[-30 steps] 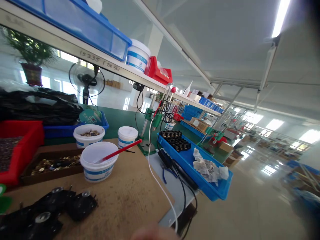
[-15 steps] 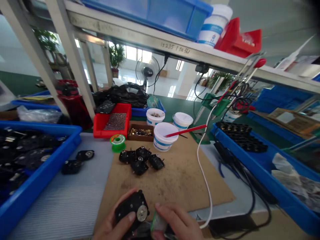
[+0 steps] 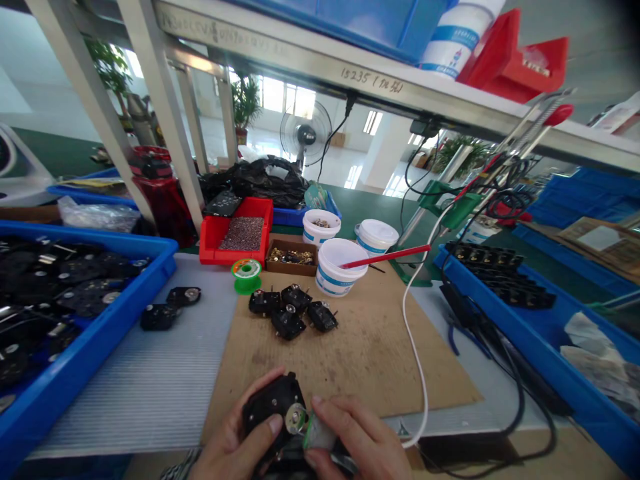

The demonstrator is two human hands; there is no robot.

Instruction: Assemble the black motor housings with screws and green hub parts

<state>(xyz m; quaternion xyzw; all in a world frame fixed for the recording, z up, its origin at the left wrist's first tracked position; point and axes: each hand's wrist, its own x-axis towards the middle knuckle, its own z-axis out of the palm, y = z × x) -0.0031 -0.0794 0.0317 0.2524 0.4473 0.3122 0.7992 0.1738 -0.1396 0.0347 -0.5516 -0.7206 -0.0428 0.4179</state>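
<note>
**Two-handed hold, close in, parts all around**

Far left of the brown cardboard mat (image 3: 360, 360): blue crate (image 3: 125, 248) of black parts, then grey ribbed mat (image 3: 130, 380) with two loose housings (image 3: 170, 308) on the surface.

At the near edge of the cardboard mat: left hand (image 3: 233, 437) closed around a black housing (image 3: 270, 407), which has a round metal disc (image 3: 296, 419) set in its face. Right hand (image 3: 357, 440) is just beside it, fingers closed on a small pale piece (image 3: 319, 432) with a green edge, pressed up against the housing by the disc. Housing's long axis seems to run front to back, toward the mat's far edge, with the disc facing up and toward the right hand. Lower end hidden; cannot tell if it touches the mat. A firm left-hand hold looks best here, keeping the disc clear of the fingers.

Past the cardboard mat's far edge: green solder spool (image 3: 247, 270), four black housings (image 3: 293, 312), white tub (image 3: 335, 268) with a red-handled brush (image 3: 385, 257).

Right of the mat: white cable (image 3: 417, 353), blue tray (image 3: 530, 347).
</note>
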